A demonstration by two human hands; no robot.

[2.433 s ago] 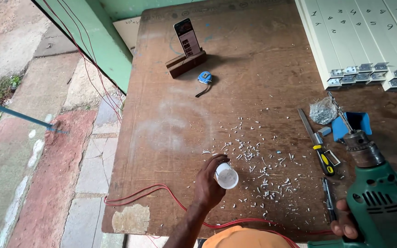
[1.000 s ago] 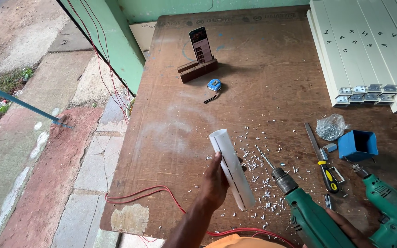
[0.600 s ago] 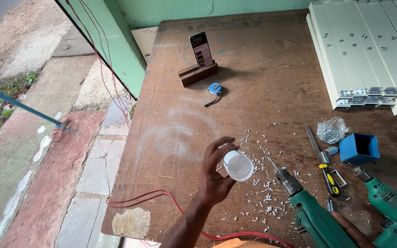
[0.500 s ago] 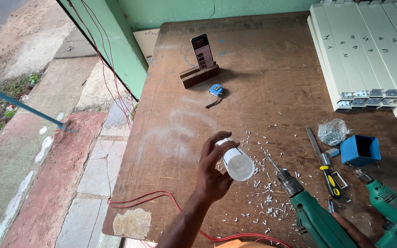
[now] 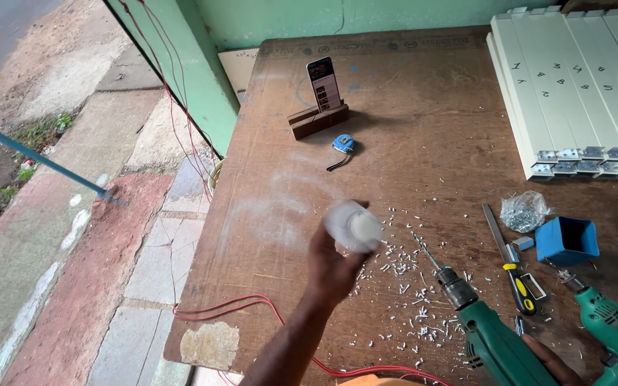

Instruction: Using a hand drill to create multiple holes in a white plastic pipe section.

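Swung end-on toward the camera, the white tube (image 5: 354,226) sits pinched in the left hand (image 5: 334,261), blurred.

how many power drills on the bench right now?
2. One green drill in the right hand at the bottom edge, bit over the white shavings. A second green drill lies at the bottom right corner, partly cut off by the frame.

Phone (image 5: 322,83) upright in wood stand (image 5: 317,121), tape measure (image 5: 342,144) just beside. White slats (image 5: 574,86) stacked at table's (image 5: 423,93) right; blue box (image 5: 566,241), screw bag (image 5: 523,211) near. Second drill (image 5: 613,332) at right edge.
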